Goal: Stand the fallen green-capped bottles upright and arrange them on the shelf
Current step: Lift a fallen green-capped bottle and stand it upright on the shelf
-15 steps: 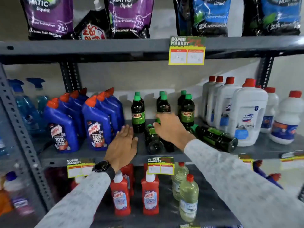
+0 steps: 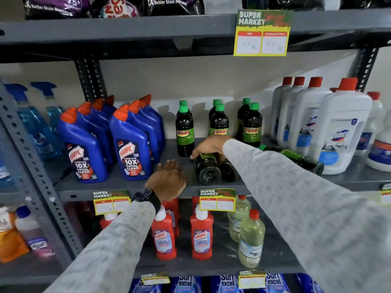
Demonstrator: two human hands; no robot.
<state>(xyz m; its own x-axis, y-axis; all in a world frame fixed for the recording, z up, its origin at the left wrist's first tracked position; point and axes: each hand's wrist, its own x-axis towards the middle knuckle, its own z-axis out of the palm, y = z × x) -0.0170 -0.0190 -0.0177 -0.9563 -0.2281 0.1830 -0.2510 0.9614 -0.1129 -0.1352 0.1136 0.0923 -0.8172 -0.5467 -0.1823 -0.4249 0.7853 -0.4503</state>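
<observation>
the right hand (image 2: 208, 145) curls over a fallen green-capped bottle (image 2: 204, 167) lying base-out on the shelf (image 2: 127, 187), likely to tip it upright, while the left hand (image 2: 167, 179) waits open and empty just beside it.

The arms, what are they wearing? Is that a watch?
Both arms wear long, light grey sleeves with a fine speckled pattern. The left hand has a black watch with a round dark face on its wrist. The right hand is bare: no ring or glove shows.
</observation>
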